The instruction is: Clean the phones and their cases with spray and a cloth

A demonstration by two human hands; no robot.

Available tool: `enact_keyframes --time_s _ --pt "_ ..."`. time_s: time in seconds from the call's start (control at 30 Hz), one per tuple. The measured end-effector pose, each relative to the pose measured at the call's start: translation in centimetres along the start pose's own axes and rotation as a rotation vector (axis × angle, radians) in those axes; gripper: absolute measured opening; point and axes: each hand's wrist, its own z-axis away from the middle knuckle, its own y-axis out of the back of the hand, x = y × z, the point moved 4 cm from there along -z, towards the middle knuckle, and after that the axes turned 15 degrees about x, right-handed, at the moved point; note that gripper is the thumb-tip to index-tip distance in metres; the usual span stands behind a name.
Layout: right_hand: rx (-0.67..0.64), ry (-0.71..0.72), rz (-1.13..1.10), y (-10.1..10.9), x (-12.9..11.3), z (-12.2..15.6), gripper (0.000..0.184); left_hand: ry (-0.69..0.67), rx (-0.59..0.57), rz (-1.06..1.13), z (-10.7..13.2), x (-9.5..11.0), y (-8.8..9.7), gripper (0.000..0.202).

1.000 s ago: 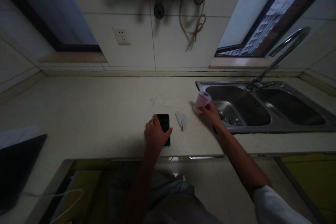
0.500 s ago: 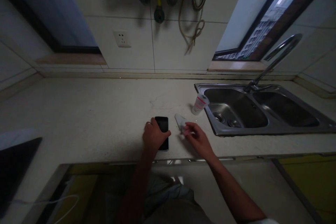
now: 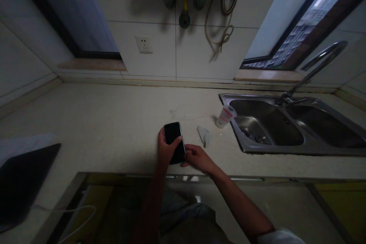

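A black-screened smartphone is held slightly tilted near the counter's front edge. My left hand wraps its left side, with the thumb lying across the screen. At the phone's lower right edge, my right hand has its fingers curled and closed on it; part of the fingertips is hidden. To the right lies a small crumpled white piece, like a wipe or tissue, with a darker tip. Beyond it a clear plastic cup with red print stands beside the sink.
A steel double sink with a curved faucet is set into the counter on the right. On the left lie a flat dark panel and a white cable. Pipes and a socket are on the wall.
My right hand has left the white piece and moved left to the phone's edge. My left hand has gripped the phone and tilted it. The view has shifted slightly.
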Motion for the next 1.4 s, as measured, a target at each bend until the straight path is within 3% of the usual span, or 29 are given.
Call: enact_keyframes --time_s 0.2,0.4,0.6,0.93,1.07,1.23,1.4 --pt "0.066 -0.04 -0.056 0.4 0.0 0.4 0.029 0.329 -0.226 0.247 1.3 -0.2 -0.3 0.056" --pt "0.098 0.039 0.101 0.6 -0.3 0.4 0.034 0.409 -0.14 0.337 1.5 -0.4 -0.5 0.049" --pt "0.046 0.097 0.197 0.3 -2.1 0.7 0.026 0.513 -0.194 0.406 0.6 -0.5 -0.8 0.053" --pt "-0.007 0.074 -0.021 0.1 -2.4 1.2 0.036 0.568 0.009 0.483 -0.3 -1.8 -0.6 0.047" --pt "-0.006 0.062 -0.026 0.4 -2.2 1.2 0.04 0.514 0.033 0.458 -0.4 -1.8 -0.3 0.055" --pt "0.104 0.075 0.024 0.3 -1.5 0.2 0.028 0.46 0.028 0.426 0.0 -1.6 -0.3 0.06" --pt "0.059 0.058 -0.035 -0.1 -1.5 0.3 0.034 0.444 0.084 0.429 0.2 -1.4 -0.1 0.057"
